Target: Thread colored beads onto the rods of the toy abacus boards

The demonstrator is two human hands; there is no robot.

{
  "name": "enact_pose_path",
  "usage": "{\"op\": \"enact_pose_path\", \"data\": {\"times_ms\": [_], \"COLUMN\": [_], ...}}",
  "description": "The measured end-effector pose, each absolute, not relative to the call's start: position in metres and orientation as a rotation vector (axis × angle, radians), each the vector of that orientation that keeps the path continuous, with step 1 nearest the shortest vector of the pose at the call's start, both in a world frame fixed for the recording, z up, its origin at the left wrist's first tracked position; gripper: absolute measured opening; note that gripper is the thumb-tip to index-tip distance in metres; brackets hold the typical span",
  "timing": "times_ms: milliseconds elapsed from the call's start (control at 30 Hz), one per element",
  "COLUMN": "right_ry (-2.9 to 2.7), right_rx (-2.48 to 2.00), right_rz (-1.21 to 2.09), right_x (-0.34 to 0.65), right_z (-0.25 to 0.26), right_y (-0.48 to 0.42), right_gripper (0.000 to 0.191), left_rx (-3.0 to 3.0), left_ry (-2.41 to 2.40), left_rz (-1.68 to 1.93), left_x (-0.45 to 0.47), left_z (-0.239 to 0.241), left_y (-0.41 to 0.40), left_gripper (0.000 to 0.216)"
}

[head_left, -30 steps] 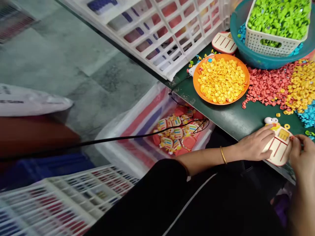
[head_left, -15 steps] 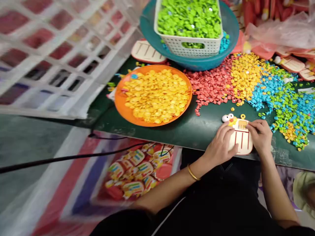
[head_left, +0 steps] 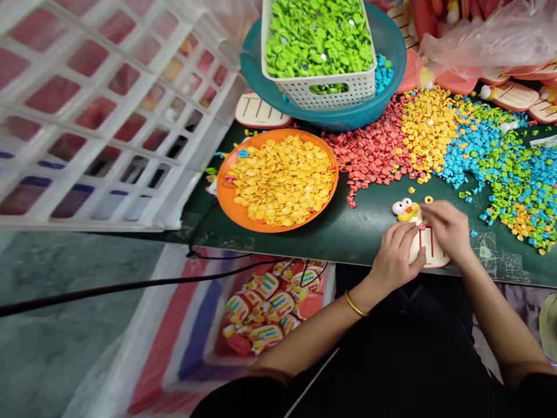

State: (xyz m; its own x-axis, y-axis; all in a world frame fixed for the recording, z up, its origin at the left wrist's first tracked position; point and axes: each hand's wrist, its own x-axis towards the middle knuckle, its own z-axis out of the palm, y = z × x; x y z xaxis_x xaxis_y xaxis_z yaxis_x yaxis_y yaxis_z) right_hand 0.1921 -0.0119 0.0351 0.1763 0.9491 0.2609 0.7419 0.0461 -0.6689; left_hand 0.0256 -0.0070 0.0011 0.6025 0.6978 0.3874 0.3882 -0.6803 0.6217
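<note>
A cream toy [head_left: 418, 247] with a yellow duck head and red slots lies near the front edge of the dark green table [head_left: 348, 232]. My left hand [head_left: 398, 255] holds its left side; a gold bangle sits on that wrist. My right hand [head_left: 448, 232] rests over the toy's upper right part, fingers pinched on a small red piece at a slot. Loose heaps of red [head_left: 374, 154], yellow [head_left: 424, 128], blue and green small plastic pieces [head_left: 509, 168] lie just beyond the hands.
An orange plate [head_left: 226, 200] of yellow pieces sits left of the toy. Behind it a teal basin [head_left: 331, 116] holds a white basket [head_left: 322, 87] of green pieces. A white crate [head_left: 108, 116] stands at left. A bag of finished toys [head_left: 270, 307] sits on the floor.
The view swung right from the floor and crates to the table, then settled. My right hand moved from the toy's top edge onto its slots, now pinching a red piece.
</note>
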Motion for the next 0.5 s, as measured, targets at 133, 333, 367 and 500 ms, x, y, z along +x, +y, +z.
{"op": "enact_pose_path", "data": {"times_ms": [133, 333, 367, 500], "right_ry": [-1.754, -2.028, -2.033, -2.106], "right_rx": [-1.952, -2.116, -2.115, -2.094], "right_rz": [0.357, 0.322, 0.296, 0.254], "right_x": [0.185, 0.179, 0.18, 0.179], "right_z": [0.043, 0.039, 0.039, 0.041], "right_y": [0.072, 0.103, 0.101, 0.099], "right_gripper": [0.02, 0.027, 0.026, 0.026], "left_rx": [2.357, 2.368, 2.367, 2.329], "left_ry": [0.84, 0.723, 0.698, 0.739], "left_rz": [0.864, 0.807, 0.811, 0.847], "left_x": [0.026, 0.027, 0.027, 0.025], "left_z": [0.0, 0.0, 0.0, 0.0], "left_y": [-0.004, 0.005, 0.006, 0.007], "left_gripper": [0.044, 0.039, 0.039, 0.038]}}
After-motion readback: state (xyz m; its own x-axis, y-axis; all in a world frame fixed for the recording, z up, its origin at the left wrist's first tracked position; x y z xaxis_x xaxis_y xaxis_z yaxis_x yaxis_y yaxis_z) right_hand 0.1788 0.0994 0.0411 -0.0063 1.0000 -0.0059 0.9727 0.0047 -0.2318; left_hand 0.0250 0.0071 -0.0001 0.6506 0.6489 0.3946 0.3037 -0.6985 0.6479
